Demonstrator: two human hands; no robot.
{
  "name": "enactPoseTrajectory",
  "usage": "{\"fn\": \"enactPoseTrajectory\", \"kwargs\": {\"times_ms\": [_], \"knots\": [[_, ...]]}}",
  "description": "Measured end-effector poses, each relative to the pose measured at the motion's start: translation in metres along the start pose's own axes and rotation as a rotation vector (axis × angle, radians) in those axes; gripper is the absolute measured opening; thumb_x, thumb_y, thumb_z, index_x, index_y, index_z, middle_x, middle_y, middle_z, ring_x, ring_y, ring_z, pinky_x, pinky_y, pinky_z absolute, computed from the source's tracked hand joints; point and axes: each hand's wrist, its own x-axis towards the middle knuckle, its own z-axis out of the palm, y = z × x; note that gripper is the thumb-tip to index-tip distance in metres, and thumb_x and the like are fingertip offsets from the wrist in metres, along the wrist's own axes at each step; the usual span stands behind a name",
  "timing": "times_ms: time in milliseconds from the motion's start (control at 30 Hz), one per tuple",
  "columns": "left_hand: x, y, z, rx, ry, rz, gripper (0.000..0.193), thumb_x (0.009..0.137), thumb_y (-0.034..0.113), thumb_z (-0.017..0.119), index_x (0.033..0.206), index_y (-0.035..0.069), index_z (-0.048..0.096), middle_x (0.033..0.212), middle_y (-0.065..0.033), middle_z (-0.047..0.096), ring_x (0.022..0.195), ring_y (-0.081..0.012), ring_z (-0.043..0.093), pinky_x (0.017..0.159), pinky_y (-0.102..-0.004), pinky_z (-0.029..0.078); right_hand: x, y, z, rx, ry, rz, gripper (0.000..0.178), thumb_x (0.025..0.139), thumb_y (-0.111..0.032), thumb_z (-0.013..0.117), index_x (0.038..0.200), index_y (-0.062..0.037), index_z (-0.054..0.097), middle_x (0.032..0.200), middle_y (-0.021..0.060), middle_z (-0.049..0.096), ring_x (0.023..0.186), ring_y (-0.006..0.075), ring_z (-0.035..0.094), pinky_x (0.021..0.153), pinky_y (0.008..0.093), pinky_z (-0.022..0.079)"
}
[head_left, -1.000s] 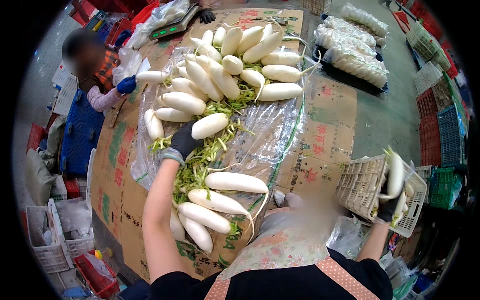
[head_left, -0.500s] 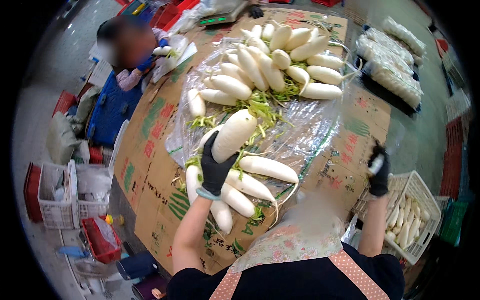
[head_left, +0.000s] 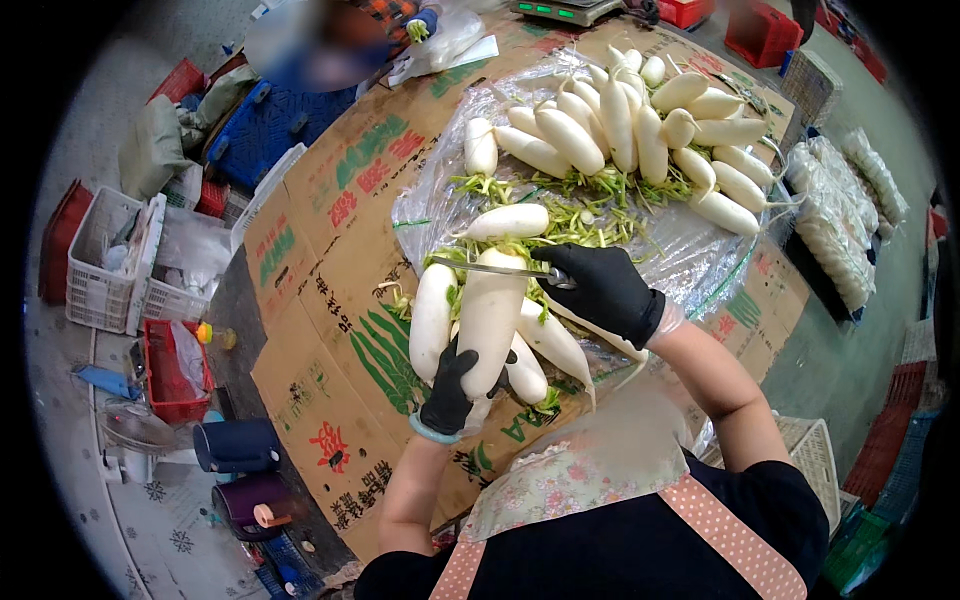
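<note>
The held radish (head_left: 492,315) is thick, smooth and white, blunt at the near end, with a pale green leafy crown at the far end; it is raised over the cardboard-covered surface (head_left: 300,330). The left hand (head_left: 455,388), in a black glove, has its fingers wrapped around the near end of the held radish. The right hand (head_left: 607,290), also black-gloved, is just right of the crown, fingers curled around the handle of a knife (head_left: 490,267), whose blade lies across the crown. Loose radishes (head_left: 431,315) lie close around the held radish, and cut greens (head_left: 605,222) are strewn beyond it. Left of the held radish, the cardboard carries red, black and green printed characters and a green drawing of long pointed shapes. Well beyond the held radish and to its right, a radish pile (head_left: 625,125) rests on clear plastic sheeting (head_left: 690,250).
</note>
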Motion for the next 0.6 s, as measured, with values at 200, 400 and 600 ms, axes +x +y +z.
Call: {"fn": "enactPoseTrajectory", "kwargs": {"times_ms": [200, 400, 600], "knots": [[-0.005, -0.005, -0.007, 0.096, 0.080, 0.125, 0.062, 0.071, 0.023, 0.062, 0.122, -0.003, 0.040, 0.097, -0.0197, 0.059, 0.082, -0.0267, 0.061, 0.062, -0.0334, 0.053, 0.018, -0.006, 0.009, -0.051, 0.027, -0.111, 0.034, 0.070, -0.010, 0.066, 0.103, -0.0101, 0.059, 0.080, 0.0139, 0.062, 0.071, 0.0309, 0.061, 0.062, 0.0351, 0.049], [-0.008, -0.013, -0.007, 0.057, 0.019, 0.206, 0.066, 0.069, 0.023, 0.065, 0.124, -0.002, 0.039, 0.099, -0.0179, 0.058, 0.084, -0.0268, 0.061, 0.063, -0.0332, 0.053, -0.005, 0.069, 0.019, -0.027, 0.041, -0.003, 0.025, 0.074, -0.013, 0.063, 0.098, -0.0051, 0.058, 0.075, 0.0160, 0.061, 0.067, 0.0345, 0.059, 0.060, 0.0371, 0.048], [-0.002, 0.006, -0.016, 0.209, -0.044, 0.074, 0.066, 0.072, 0.022, 0.064, 0.127, -0.003, 0.037, 0.109, -0.0153, 0.056, 0.093, -0.0223, 0.058, 0.076, -0.0317, 0.049, -0.018, 0.071, -0.013, 0.536, -0.098, 0.591, 0.038, 0.081, -0.035, 0.062, 0.103, -0.0036, 0.060, 0.076, 0.0042, 0.063, 0.055, 0.0083, 0.053, 0.050, 0.0236, 0.044]]}}
